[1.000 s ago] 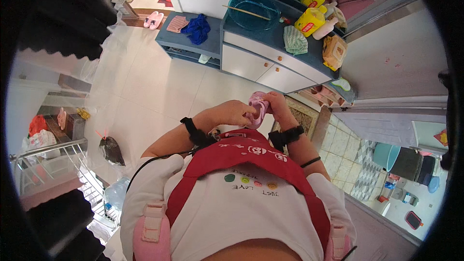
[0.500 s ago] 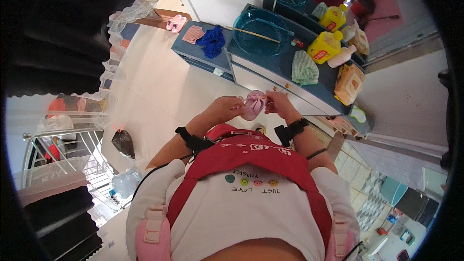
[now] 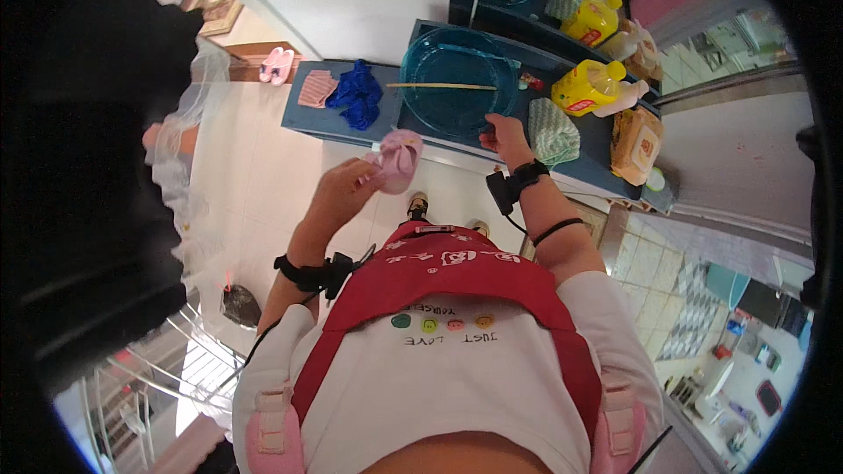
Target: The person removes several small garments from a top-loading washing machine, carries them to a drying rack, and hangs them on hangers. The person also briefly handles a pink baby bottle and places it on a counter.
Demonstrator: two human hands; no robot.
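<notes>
My left hand (image 3: 344, 193) is closed on a small pink shoe (image 3: 399, 163), held up in the air in front of the blue-topped cabinet. The shoe's opening faces up and a strap crosses it. At the near rim of a round, see-through teal basin (image 3: 430, 114) is my right hand (image 3: 506, 139), its fingers curled over the edge. A thin light wooden stick (image 3: 443, 86) lies across the basin. Just right of that hand sits a folded green-and-white striped cloth (image 3: 553, 133).
On the cabinet top (image 3: 395, 88) are a blue cloth (image 3: 356, 92), a pink striped cloth (image 3: 317, 88), a yellow bottle (image 3: 587, 88) and a wipes pack (image 3: 636, 147). Pink slippers (image 3: 277, 66) stand by the doorway. A black bag (image 3: 241, 305) sits on the floor at left.
Both hands were together on the pink shoe. The right hand has let go and moved forward to the basin; the left has carried the shoe leftward.
</notes>
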